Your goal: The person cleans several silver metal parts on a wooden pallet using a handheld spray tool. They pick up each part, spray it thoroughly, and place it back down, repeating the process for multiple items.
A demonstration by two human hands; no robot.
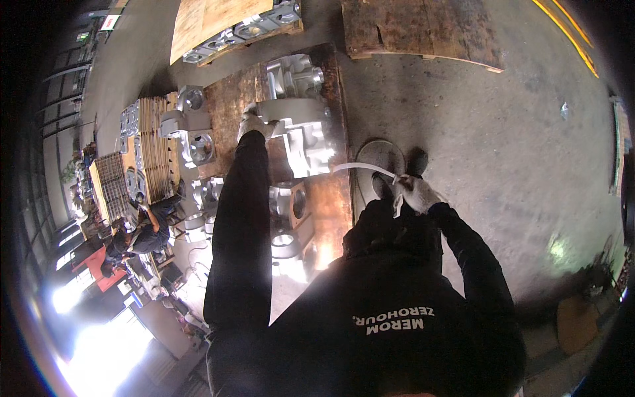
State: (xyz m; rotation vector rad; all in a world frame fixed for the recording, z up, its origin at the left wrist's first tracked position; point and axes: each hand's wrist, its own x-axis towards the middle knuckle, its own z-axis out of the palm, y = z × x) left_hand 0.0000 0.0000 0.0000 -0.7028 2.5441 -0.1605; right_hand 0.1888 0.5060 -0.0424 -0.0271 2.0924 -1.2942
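A large silver-grey metal casting (305,142) with ribs and openings lies on a worn wooden board in front of me. My left hand (254,125), in a pale work glove, is closed on its left edge; some of the fingers are hard to make out. My right hand (418,194), also gloved, is wrapped around the end of a long, pale, curved tube-like tool (364,165). The tool's far tip reaches the casting's lower right side. A second casting (291,74) lies just beyond the first one.
More castings (284,205) lie nearer me, and others (198,145) stand left of the board (231,89). Loaded pallets (155,159) stand farther left, near a seated person (149,228). A wooden platform (423,30) is at the far side. A round disc (380,155) lies by my feet.
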